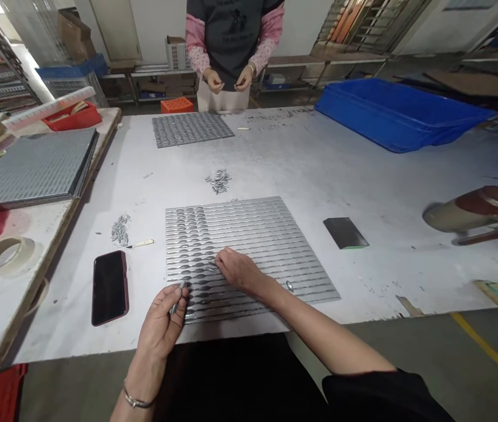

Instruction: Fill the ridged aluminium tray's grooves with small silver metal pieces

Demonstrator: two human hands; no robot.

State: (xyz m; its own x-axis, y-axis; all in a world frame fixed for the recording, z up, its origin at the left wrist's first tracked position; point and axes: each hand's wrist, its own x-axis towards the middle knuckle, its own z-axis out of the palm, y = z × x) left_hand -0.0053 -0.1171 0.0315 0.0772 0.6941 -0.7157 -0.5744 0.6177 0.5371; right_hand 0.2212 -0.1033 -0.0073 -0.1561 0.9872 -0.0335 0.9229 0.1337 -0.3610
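Note:
A grey sheet with rows of slits point(258, 234) lies flat on the table before me. Columns of dark leaf-shaped openings run down its left part. Over the sheet's lower left edge, my left hand point(165, 313) is closed, pinching small grey leaf-shaped pieces point(183, 285) between thumb and fingers. My right hand point(236, 268) rests on the sheet near the third column, its fingers pressed together. A small grey sliver point(211, 268) shows at its fingertips; whether it is gripped I cannot tell. Loose grey pieces form one pile point(120, 230) at left and another pile point(219, 181) beyond the sheet.
A phone point(109, 287) and a small knife point(141, 243) lie left of the sheet. To the right are a dark block point(345, 232), a lidded jug point(473, 211) and a blue bin point(363, 123). Across the table stands a person point(235, 47) behind another slitted sheet point(191, 129).

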